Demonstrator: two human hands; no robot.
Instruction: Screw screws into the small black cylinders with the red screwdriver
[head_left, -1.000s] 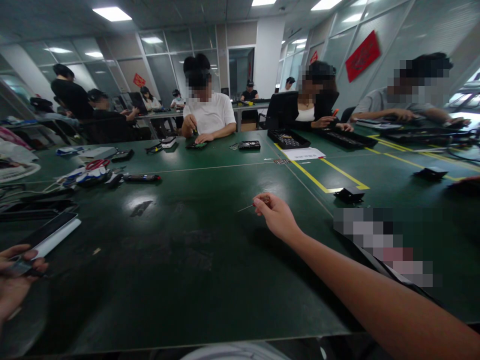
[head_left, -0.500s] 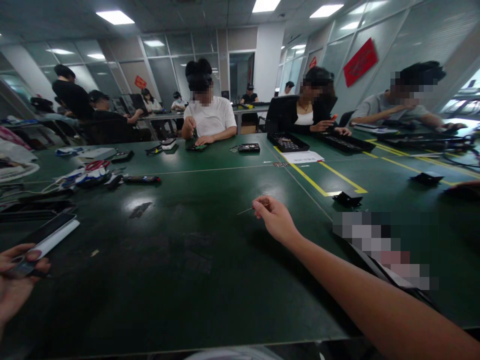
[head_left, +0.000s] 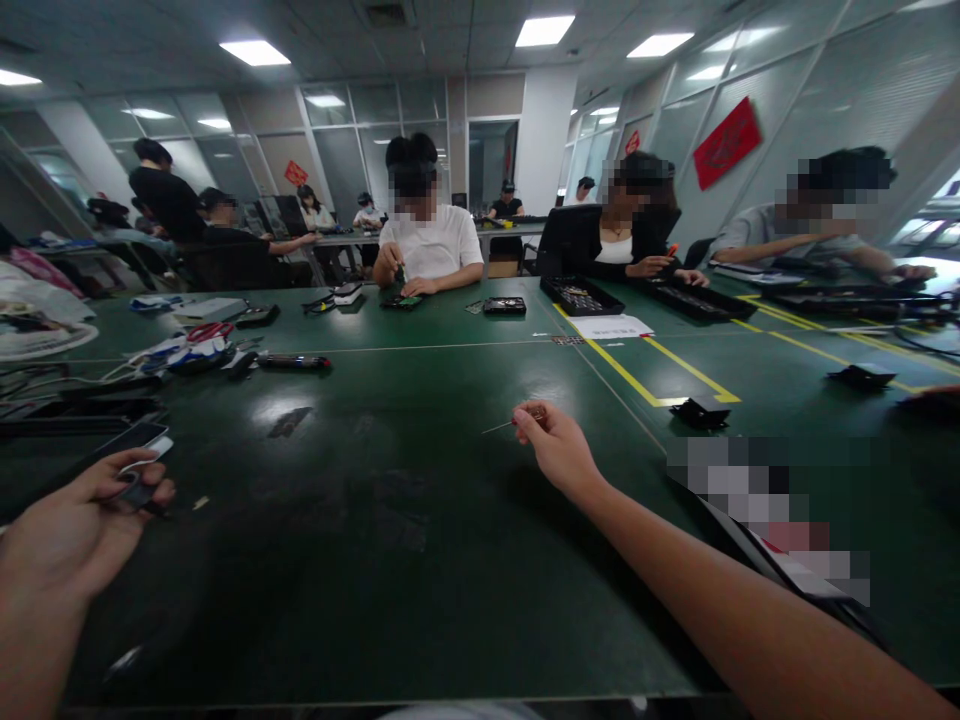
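Note:
My left hand (head_left: 86, 520) is closed around a small grey object (head_left: 136, 490) with a thin dark end; its kind is unclear. Just beyond that hand lies a dark-topped, white-edged slab (head_left: 150, 440), partly hidden by the fingers. A tiny pale scrap (head_left: 200, 503) rests on the table to the right of the fingers. My right hand (head_left: 559, 450) pinches a slim screwdriver (head_left: 498, 428) above the table, its thin metal shaft pointing left. The fingers cover part of its brownish handle.
The green table (head_left: 420, 620) spreads before me. A pen-like tool (head_left: 292, 362), red-handled scissors (head_left: 210, 332) and cables lie at left. Black brackets (head_left: 699, 412) and a blurred-out sheet stand right. Several people work opposite, near black parts trays (head_left: 581, 297).
My left hand has come further into view, moving right and slightly up with the grey object, now covering much of the white-edged slab. The view has tilted slightly; my right hand keeps its pinch.

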